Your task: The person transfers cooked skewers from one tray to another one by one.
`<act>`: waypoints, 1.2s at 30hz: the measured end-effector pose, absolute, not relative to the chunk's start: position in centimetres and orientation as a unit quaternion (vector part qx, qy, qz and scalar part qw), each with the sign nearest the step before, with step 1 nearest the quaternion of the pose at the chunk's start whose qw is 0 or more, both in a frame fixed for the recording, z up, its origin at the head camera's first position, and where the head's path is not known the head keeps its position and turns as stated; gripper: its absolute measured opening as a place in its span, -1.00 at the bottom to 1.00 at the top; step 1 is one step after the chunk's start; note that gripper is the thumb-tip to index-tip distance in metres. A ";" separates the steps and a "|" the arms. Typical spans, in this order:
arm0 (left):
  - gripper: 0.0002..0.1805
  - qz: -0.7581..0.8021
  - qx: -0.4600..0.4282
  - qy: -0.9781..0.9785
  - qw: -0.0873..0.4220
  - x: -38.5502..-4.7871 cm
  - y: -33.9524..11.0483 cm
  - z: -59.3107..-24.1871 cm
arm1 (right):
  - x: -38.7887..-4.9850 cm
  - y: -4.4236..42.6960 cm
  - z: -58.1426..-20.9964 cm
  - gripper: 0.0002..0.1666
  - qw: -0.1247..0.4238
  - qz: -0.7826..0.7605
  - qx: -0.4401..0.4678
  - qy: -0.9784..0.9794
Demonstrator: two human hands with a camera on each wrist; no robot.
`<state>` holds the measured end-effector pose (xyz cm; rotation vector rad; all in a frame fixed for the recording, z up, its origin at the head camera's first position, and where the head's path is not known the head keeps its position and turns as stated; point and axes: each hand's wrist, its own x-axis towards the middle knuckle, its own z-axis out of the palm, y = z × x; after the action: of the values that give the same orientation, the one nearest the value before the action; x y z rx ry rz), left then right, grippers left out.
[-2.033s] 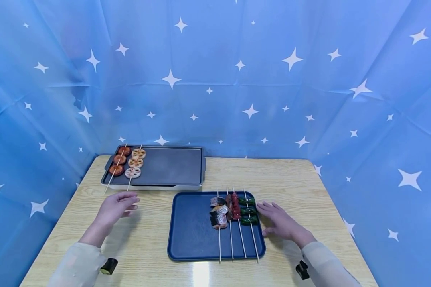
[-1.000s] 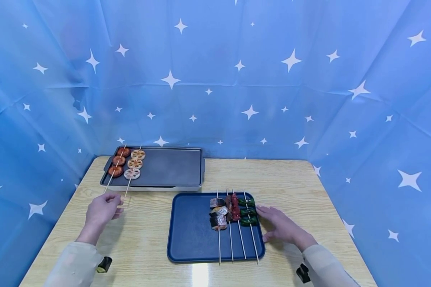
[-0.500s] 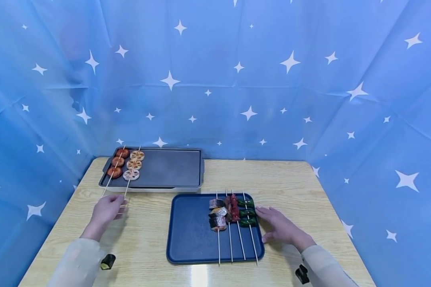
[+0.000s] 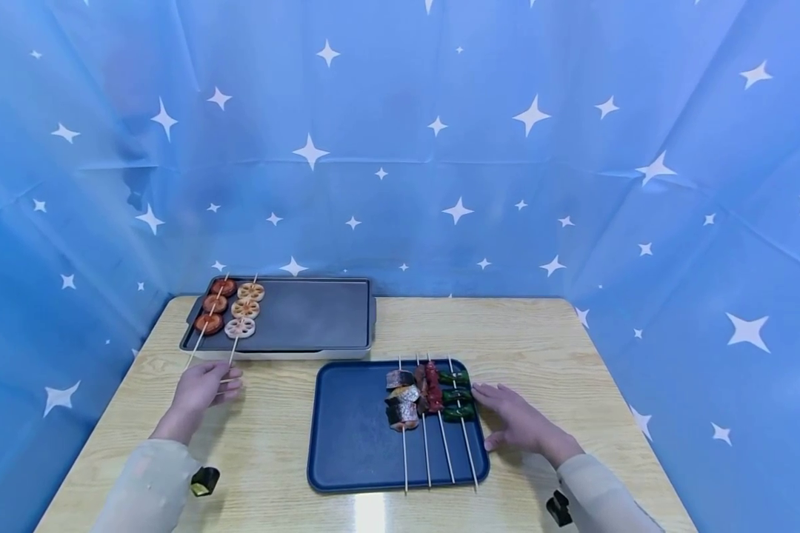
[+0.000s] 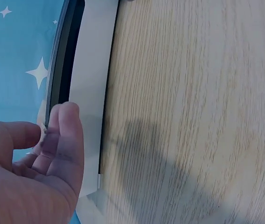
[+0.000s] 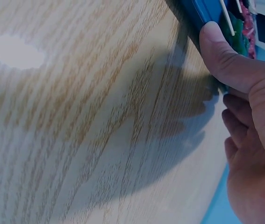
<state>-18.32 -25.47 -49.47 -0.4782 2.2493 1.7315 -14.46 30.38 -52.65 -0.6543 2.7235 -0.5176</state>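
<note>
My left hand (image 4: 200, 389) pinches the lower stick end of a lotus root skewer (image 4: 245, 309) between thumb and fingers. That skewer lies on the dark griddle (image 4: 316, 314) at the back left, beside a skewer of round reddish-brown pieces (image 4: 214, 303). In the left wrist view a small stick tip shows at the thumb (image 5: 27, 135). My right hand (image 4: 516, 418) rests against the right rim of the blue tray (image 4: 353, 444), its thumb (image 6: 216, 42) touching the edge and its fingers loosely extended.
On the tray lie a fish skewer (image 4: 402, 400), a brown meat skewer (image 4: 421, 387), a red meat skewer (image 4: 433, 387) and a green pepper skewer (image 4: 456, 396). Their sticks stick out past the front rim. The wooden table (image 4: 480, 326) meets a blue starred curtain behind.
My left hand has moved from just below the griddle onto the lotus root skewer's stick and taken hold of it. The right hand has come closer against the tray's rim.
</note>
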 end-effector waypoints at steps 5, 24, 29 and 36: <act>-0.44 0.607 -0.167 0.766 0.130 -18.5 -25.4 -49.7 | -14.4 30.3 -52.6 0.15 0.147 -0.179 -0.223 0.947; -0.43 0.679 -0.119 0.703 0.177 -19.1 -26.1 -50.5 | -14.2 30.3 -52.5 0.14 0.143 -0.186 -0.221 0.947; -0.44 0.684 -0.112 0.697 0.182 -19.2 -26.3 -50.5 | -14.2 30.3 -52.6 0.14 0.145 -0.187 -0.224 0.945; -0.46 0.691 -0.107 0.692 0.182 -19.2 -26.4 -50.5 | -14.2 30.2 -52.6 0.15 0.147 -0.186 -0.218 0.947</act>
<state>-19.24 -26.41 -50.45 -0.3019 1.9529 1.9498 -14.15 30.25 -52.56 -0.6285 2.7251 -0.5344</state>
